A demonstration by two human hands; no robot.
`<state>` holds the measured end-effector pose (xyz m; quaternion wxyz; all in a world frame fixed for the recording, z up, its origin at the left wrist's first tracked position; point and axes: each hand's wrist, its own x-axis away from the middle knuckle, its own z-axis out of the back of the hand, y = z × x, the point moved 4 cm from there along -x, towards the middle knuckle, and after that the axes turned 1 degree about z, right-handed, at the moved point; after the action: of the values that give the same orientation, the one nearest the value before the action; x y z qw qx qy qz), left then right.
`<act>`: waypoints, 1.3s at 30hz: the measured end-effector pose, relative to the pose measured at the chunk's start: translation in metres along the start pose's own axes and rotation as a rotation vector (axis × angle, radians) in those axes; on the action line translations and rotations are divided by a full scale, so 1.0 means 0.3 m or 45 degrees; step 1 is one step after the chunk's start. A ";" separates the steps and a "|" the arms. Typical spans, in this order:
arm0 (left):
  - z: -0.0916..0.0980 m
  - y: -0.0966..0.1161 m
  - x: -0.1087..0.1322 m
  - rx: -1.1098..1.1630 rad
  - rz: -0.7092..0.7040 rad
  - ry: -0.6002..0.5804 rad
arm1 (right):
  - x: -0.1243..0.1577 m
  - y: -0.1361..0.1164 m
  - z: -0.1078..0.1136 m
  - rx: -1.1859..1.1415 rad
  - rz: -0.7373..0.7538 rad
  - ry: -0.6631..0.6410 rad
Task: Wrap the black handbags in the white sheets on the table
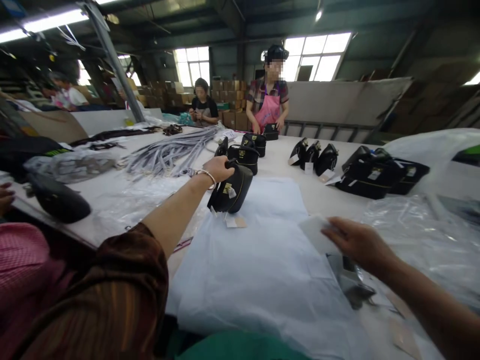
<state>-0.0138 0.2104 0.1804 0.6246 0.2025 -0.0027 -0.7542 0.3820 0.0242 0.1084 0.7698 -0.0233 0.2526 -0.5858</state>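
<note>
My left hand (220, 170), a bangle at its wrist, is stretched forward with the fingers wrapped round the top of a small black handbag (236, 187). The bag leans, and white and tan tags (236, 222) hang from it over the pale cloth (240, 270). At the cloth's right side my right hand (356, 242) pinches a thin whitish sheet (317, 231); whether it is paper or plastic I cannot tell. Below that hand lies a shiny grey item (352, 282), blurred. Behind the held bag stand more black handbags (243, 157).
Tagged black bags (369, 177) stand at the right, beside crumpled clear plastic (442, 235). Grey straps (168, 150) lie in a heap at the left. Across the table a person in a pink apron (270, 111) handles a bag. Another person's hand (5, 197) shows at the left edge.
</note>
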 end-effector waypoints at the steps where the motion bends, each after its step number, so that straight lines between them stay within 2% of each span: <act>1: -0.019 0.028 0.011 0.041 -0.046 -0.017 | -0.017 -0.072 -0.071 0.021 0.104 -0.083; 3: -0.063 0.069 0.047 0.113 -0.135 -0.094 | -0.050 -0.182 -0.186 0.060 0.219 -0.141; 5: -0.113 0.089 0.092 0.095 -0.210 -0.189 | -0.081 -0.250 -0.275 0.063 0.290 -0.138; 9: -0.195 0.078 0.158 -0.071 -0.285 -0.235 | -0.127 -0.298 -0.423 0.061 0.393 -0.122; 12: -0.227 0.060 0.161 -0.090 -0.307 -0.202 | -0.145 -0.305 -0.514 0.084 0.384 -0.109; 15: -0.238 0.045 0.141 -0.082 -0.353 -0.182 | -0.166 -0.326 -0.568 0.107 0.342 -0.084; 19: -0.242 0.031 0.119 -0.069 -0.406 -0.175 | -0.196 -0.372 -0.599 0.181 0.283 -0.061; 22: -0.245 0.028 0.121 -0.077 -0.470 -0.165 | -0.180 -0.380 -0.641 0.118 0.358 -0.274; 24: -0.247 0.027 0.130 -0.076 -0.528 -0.139 | -0.149 -0.358 -0.654 -0.102 0.426 -0.399; 25: -0.248 0.025 0.136 -0.069 -0.553 -0.124 | -0.139 -0.334 -0.644 -0.248 0.403 -0.383; 27: -0.254 0.016 0.150 -0.043 -0.591 -0.102 | -0.139 -0.258 -0.591 -0.529 0.167 -0.187; 29: -0.262 0.006 0.165 -0.016 -0.635 -0.090 | -0.160 -0.159 -0.514 -0.793 -0.293 0.081; 31: -0.273 -0.004 0.179 0.013 -0.680 -0.076 | -0.191 -0.083 -0.456 -1.115 -0.802 0.194; 33: -0.285 -0.012 0.198 0.066 -0.704 -0.053 | -0.233 -0.062 -0.435 -1.474 -1.193 0.090; 34: -0.292 -0.016 0.211 0.103 -0.699 -0.036 | -0.256 -0.069 -0.434 -1.612 -1.314 -0.006; 37: -0.320 -0.036 0.263 0.222 -0.611 -0.027 | -0.306 -0.106 -0.465 -1.777 -1.470 -0.211; 39: -0.349 -0.063 0.307 0.269 -0.500 -0.127 | -0.315 -0.129 -0.509 -1.796 -1.487 -0.247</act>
<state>-0.0120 0.1538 0.0514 0.4403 0.2257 -0.0731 -0.8660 0.2665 0.1382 0.0224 0.1772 -0.6602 0.4336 -0.5871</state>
